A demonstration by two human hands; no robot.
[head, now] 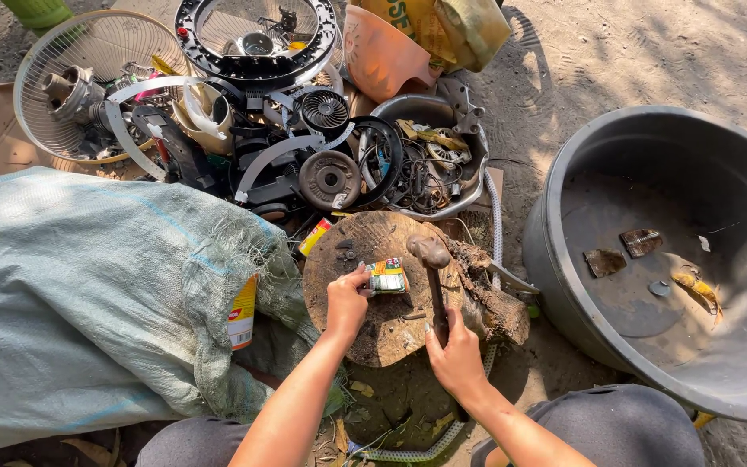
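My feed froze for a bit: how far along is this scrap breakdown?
Done: a few flattened pieces lie in the grey tub. In hand: left hand steadies a small battery on the wood block; right hand holds the hammer. Left: the scrap pile behind.

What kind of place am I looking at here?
Probably an outdoor scrap-sorting spot on bare dirt: a heap of fan parts, a woven sack, a grey tub, and a wooden stump as a work block.

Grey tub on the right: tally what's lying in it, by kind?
In the grey tub:
Flat rusty brown pieces: 2
Small grey disc: 1
Yellow scrap: 1
Small pale fleck: 1
Total: 5
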